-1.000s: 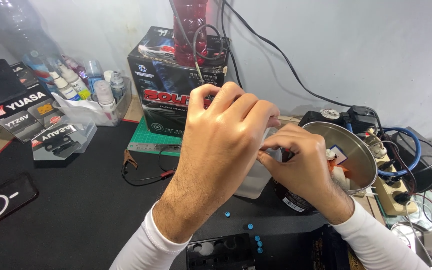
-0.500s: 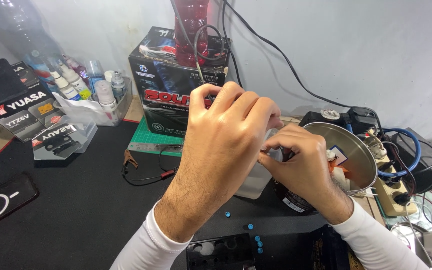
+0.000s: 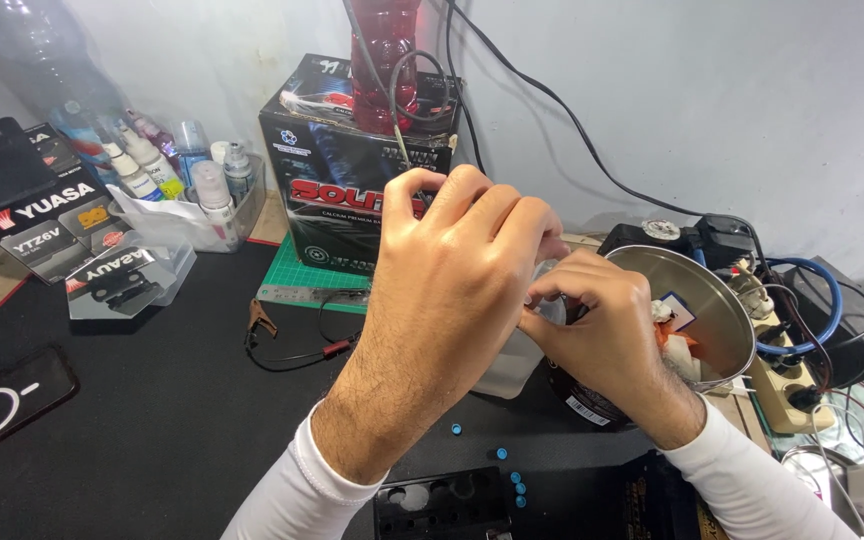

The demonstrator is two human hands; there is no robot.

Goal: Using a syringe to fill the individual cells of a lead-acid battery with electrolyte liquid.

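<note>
Left hand, right hand raised together, fingers curled, touching.

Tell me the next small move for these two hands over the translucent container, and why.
Probably keep both hands steady and lift the left hand slightly aside: it hides whatever the right hand pinches above the translucent container. Small blue caps already lie loose on the black mat, so avoid jerks.

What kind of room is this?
Probably a small repair workbench for batteries or electronics: boxed batteries, clip leads on the black mat, a green cutting mat and a loaded power strip.
</note>
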